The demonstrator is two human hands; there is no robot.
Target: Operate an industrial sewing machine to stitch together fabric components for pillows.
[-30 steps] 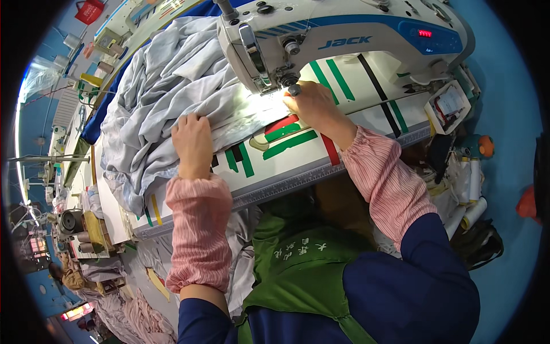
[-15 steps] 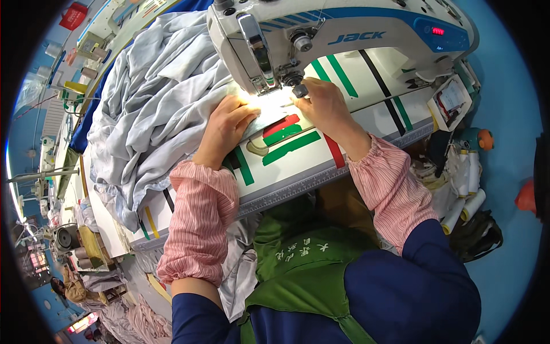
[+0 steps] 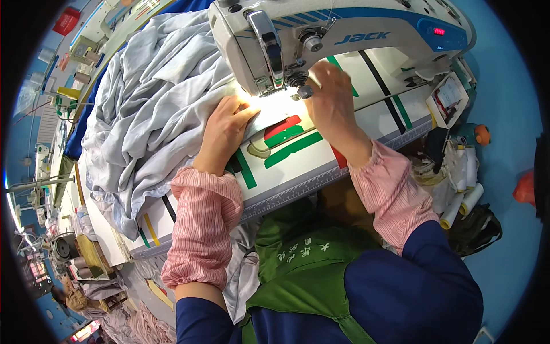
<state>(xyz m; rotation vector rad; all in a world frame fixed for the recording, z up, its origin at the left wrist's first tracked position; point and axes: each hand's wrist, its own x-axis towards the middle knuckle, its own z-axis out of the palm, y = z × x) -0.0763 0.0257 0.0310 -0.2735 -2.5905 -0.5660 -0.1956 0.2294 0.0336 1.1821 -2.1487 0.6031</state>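
Note:
Under the lit head of a white and blue sewing machine (image 3: 240, 54), a large heap of pale grey-blue fabric (image 3: 154, 109) reaches toward the needle area. My left hand (image 3: 225, 131) is closed at the fabric's right edge, thumb and fingers pressed on it just left of the presser foot, where glare washes out detail. To the right of the needle, my right hand (image 3: 333, 106) is raised beside the machine's dark knob. Its fingertips are smeared by motion, so what they hold, if anything, is hidden.
Coloured tape strips (image 3: 293, 149) mark the white table, which has a ruler along its front edge (image 3: 286, 192). A small white box (image 3: 448, 100) sits at the table's right end. Thread cones (image 3: 471, 198) and a dark bag (image 3: 476, 232) lie beyond it. Another person (image 3: 74, 295) is far left.
My right hand has lifted from beside the needle and moved up and to the right. The left hand stays on the fabric. The whole view has shifted slightly.

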